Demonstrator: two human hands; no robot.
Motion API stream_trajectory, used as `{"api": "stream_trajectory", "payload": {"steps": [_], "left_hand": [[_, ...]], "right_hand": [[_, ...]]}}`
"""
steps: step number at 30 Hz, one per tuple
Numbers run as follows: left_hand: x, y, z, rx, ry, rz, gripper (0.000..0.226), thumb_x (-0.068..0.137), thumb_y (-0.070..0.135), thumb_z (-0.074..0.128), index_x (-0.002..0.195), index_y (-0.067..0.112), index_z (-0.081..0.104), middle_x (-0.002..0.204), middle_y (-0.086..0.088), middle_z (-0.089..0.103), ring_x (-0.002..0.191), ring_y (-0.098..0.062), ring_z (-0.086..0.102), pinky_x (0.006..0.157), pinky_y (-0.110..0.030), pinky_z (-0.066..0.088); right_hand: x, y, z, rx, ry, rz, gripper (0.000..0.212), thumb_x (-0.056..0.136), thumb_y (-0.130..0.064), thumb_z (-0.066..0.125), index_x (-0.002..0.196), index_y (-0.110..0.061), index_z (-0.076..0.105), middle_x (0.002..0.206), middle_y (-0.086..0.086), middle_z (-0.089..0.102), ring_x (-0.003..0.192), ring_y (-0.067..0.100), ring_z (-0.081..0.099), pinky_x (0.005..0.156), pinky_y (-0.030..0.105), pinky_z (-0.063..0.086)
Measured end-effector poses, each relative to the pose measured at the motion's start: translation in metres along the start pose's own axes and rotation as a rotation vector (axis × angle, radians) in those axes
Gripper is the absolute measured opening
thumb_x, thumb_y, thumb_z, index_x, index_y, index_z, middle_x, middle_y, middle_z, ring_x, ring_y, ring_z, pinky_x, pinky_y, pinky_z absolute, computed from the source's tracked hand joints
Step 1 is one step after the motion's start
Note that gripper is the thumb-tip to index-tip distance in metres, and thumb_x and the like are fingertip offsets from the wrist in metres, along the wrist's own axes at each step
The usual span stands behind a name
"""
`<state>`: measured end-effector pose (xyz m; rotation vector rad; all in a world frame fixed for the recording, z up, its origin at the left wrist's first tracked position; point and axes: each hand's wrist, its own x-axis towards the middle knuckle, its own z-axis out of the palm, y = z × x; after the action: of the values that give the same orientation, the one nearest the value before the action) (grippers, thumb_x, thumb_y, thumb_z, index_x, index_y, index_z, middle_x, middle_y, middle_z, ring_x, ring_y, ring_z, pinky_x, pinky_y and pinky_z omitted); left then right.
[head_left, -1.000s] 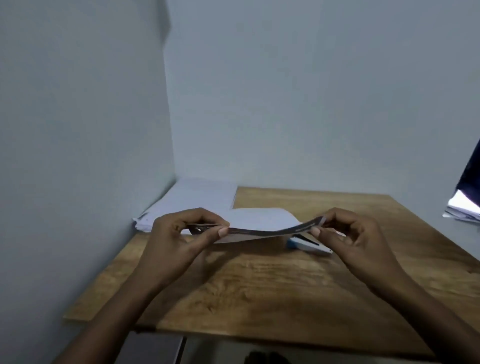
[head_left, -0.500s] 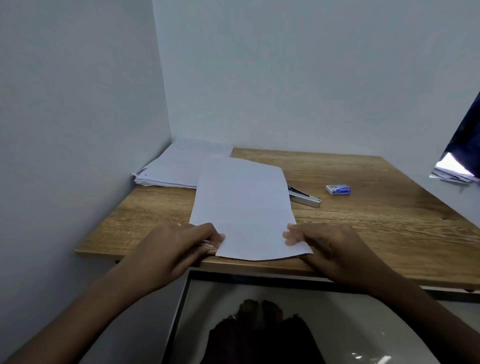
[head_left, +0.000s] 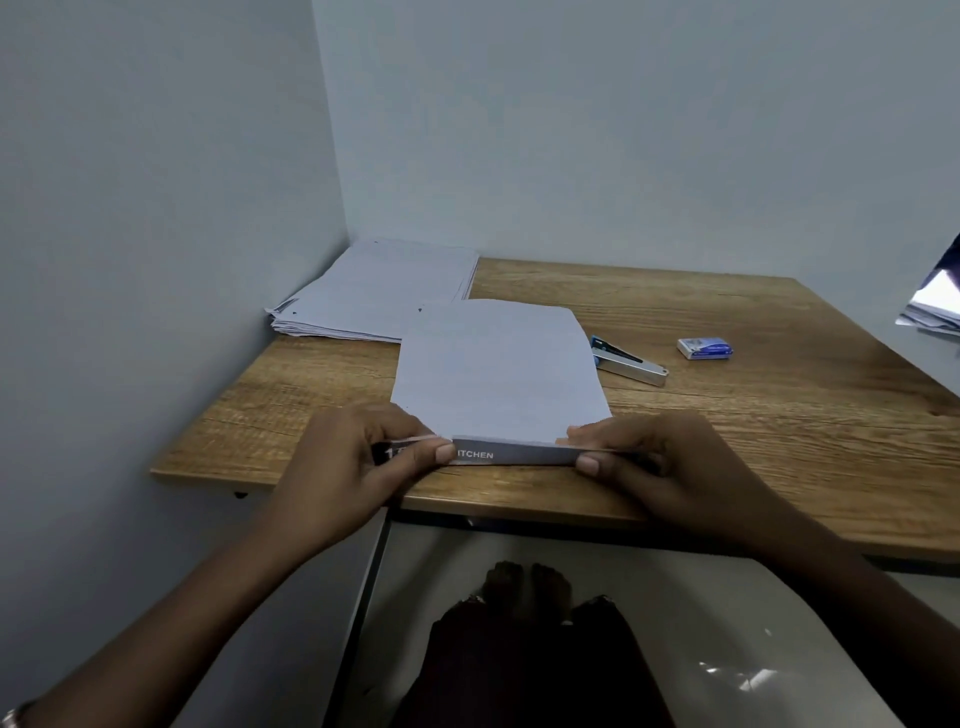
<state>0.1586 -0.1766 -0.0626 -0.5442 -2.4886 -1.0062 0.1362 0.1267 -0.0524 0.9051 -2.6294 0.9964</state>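
A thin set of white sheets (head_left: 498, 364) lies flat on the wooden table (head_left: 753, 441), long side pointing away from me. Its near edge is bent up, showing a grey printed strip with white letters. My left hand (head_left: 358, 467) pinches the near left corner between thumb and fingers. My right hand (head_left: 660, 462) pinches the near right corner the same way. Both hands sit close to the table's front edge.
A stack of white papers (head_left: 379, 291) lies in the far left corner against the walls. A metal stapler (head_left: 628, 361) lies just right of the sheets, a small blue staple box (head_left: 705, 348) beyond it. More papers (head_left: 935, 306) show at the right edge. My feet (head_left: 524, 587) are below the table.
A second ago the sheets were held bowed in the air; then they were laid flat on the table. Now both hands have bent the near edge upward, exposing the printed underside.
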Motion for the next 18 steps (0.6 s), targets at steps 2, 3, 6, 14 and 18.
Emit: {"api": "stream_trajectory", "payload": {"steps": [2, 3, 6, 14, 18], "left_hand": [[0.003, -0.004, 0.002, -0.023, 0.002, -0.108, 0.038, 0.087, 0.048, 0.07, 0.059, 0.022, 0.07, 0.054, 0.008, 0.063, 0.054, -0.006, 0.058, 0.051, -0.018, 0.036], [0.006, -0.005, 0.002, -0.041, -0.002, -0.165, 0.04, 0.088, 0.046, 0.072, 0.055, 0.023, 0.066, 0.05, 0.008, 0.059, 0.048, -0.005, 0.053, 0.048, -0.018, 0.032], [0.016, -0.006, 0.002, -0.016, -0.033, -0.264, 0.032, 0.086, 0.043, 0.075, 0.061, 0.023, 0.07, 0.048, 0.012, 0.059, 0.044, -0.002, 0.051, 0.045, -0.017, 0.031], [0.023, -0.009, 0.004, 0.116, -0.026, -0.33, 0.025, 0.081, 0.049, 0.075, 0.08, 0.025, 0.075, 0.072, 0.006, 0.071, 0.064, -0.005, 0.06, 0.052, -0.026, 0.036], [0.021, -0.009, 0.007, 0.173, -0.003, -0.301, 0.025, 0.081, 0.05, 0.075, 0.082, 0.026, 0.071, 0.075, 0.009, 0.069, 0.068, -0.003, 0.058, 0.053, -0.028, 0.034]], "right_hand": [[0.006, 0.0, -0.001, -0.014, 0.013, 0.047, 0.011, 0.09, -0.024, 0.071, 0.091, -0.02, 0.081, 0.085, -0.003, 0.08, 0.081, 0.01, 0.072, 0.072, 0.035, 0.055], [0.01, 0.0, -0.001, -0.013, 0.011, 0.071, 0.015, 0.091, -0.028, 0.069, 0.086, -0.018, 0.08, 0.077, -0.001, 0.077, 0.073, 0.013, 0.069, 0.066, 0.039, 0.053], [0.022, 0.002, -0.002, -0.026, -0.009, 0.119, 0.026, 0.092, -0.033, 0.066, 0.08, -0.012, 0.076, 0.07, 0.006, 0.072, 0.068, 0.02, 0.064, 0.06, 0.039, 0.046], [0.04, 0.011, -0.004, 0.084, -0.034, 0.364, 0.016, 0.082, -0.035, 0.079, 0.094, -0.024, 0.079, 0.093, -0.007, 0.077, 0.083, 0.008, 0.067, 0.062, 0.022, 0.045], [0.04, 0.01, -0.003, 0.049, 0.001, 0.4, 0.02, 0.076, -0.037, 0.083, 0.093, -0.027, 0.078, 0.091, -0.009, 0.076, 0.084, 0.008, 0.069, 0.068, 0.026, 0.056]]}}
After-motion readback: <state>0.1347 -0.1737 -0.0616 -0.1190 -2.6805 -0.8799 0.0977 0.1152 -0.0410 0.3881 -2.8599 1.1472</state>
